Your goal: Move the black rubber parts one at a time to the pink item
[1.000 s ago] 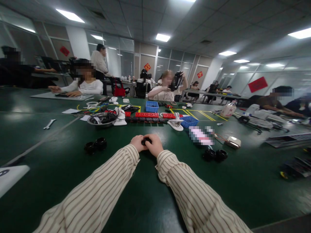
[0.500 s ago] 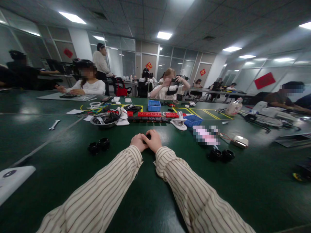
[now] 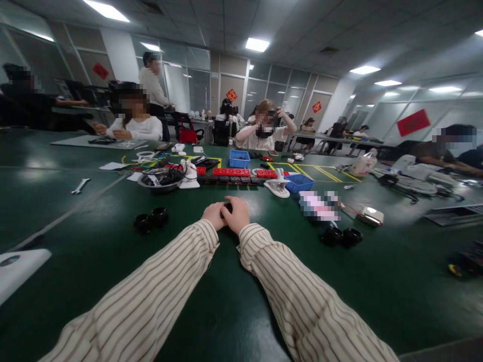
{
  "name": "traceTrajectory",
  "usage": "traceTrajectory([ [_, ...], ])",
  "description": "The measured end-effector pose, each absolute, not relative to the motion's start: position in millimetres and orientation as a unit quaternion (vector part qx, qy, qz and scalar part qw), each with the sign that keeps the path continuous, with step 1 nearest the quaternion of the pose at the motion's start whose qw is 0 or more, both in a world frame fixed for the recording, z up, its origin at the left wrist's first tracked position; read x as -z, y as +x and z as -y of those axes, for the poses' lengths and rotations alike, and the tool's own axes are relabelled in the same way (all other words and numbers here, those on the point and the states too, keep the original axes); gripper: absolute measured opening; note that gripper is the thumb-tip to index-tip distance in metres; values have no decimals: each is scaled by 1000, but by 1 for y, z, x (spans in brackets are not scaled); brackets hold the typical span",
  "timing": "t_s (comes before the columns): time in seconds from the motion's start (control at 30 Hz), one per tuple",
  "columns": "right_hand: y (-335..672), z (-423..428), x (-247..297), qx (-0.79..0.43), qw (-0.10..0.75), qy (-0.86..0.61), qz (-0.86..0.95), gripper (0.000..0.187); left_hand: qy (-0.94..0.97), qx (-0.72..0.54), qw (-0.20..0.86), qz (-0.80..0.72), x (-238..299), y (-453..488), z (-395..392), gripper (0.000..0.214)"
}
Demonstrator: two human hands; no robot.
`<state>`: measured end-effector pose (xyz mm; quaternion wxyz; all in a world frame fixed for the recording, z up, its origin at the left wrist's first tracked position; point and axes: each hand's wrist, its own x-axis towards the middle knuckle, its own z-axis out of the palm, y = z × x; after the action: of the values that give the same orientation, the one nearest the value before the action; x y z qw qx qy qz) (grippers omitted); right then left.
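My left hand [image 3: 214,215] and my right hand [image 3: 237,215] meet at the middle of the green table [image 3: 211,301]. Both are closed around a small black part [image 3: 227,207], mostly covered by my fingers, so its kind cannot be made out. To the left of my hands stand two black, hollow, round pieces [image 3: 159,216] side by side. Another pair of black round pieces [image 3: 352,236] sits to the right, close to a blurred pink item [image 3: 319,206].
Beyond my hands lie a metal bowl [image 3: 158,188] of dark parts, red power strips [image 3: 232,172], a white clip base [image 3: 278,185] and blue bins [image 3: 300,182]. A wrench [image 3: 80,186] rests at left, a shiny box [image 3: 370,216] at right. Several people sit around.
The view has shifted slightly, so the table things sit a little further left and higher. My right fingers cover the black part a bit differently; both hands still hold it.
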<state>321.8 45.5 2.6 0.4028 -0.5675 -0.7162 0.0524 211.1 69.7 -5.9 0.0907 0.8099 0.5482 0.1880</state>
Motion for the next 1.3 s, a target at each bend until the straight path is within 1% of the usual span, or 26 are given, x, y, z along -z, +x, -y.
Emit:
traceTrajectory([
  [0.07,322,-44,-2,-41,402,-591,698,30,803,-191,84,-558,6,212,-66,59],
  [0.13,322,-44,-2,-31,398,-614,680,32,796,-190,77,-569,6,212,-64,61],
  [0.27,322,-45,-2,-30,381,-637,670,30,786,-178,62,-588,3,212,-62,47],
  [0.37,322,-47,-2,-43,380,-628,677,22,791,-167,53,-586,3,212,-64,37],
  [0.47,322,-47,-2,-58,387,-583,712,7,803,-156,50,-572,6,212,-68,37],
  [0.5,323,-47,-2,-62,388,-567,723,6,806,-154,49,-570,7,212,-69,37],
  [0.63,323,-46,-2,-65,392,-551,734,11,813,-155,50,-559,8,212,-69,38],
  [0.77,321,-45,0,-50,413,-586,695,23,810,-171,56,-558,6,214,-65,37],
  [0.83,320,-45,0,-39,413,-606,679,26,801,-180,59,-568,6,214,-64,38],
  [1.0,321,-44,1,-30,388,-624,677,20,788,-192,62,-581,4,213,-64,37],
  [1.17,323,-40,-3,-43,386,-582,715,9,805,-175,70,-563,5,211,-69,33],
  [1.3,322,-37,-5,-50,385,-566,727,13,818,-158,84,-547,7,211,-73,36],
])
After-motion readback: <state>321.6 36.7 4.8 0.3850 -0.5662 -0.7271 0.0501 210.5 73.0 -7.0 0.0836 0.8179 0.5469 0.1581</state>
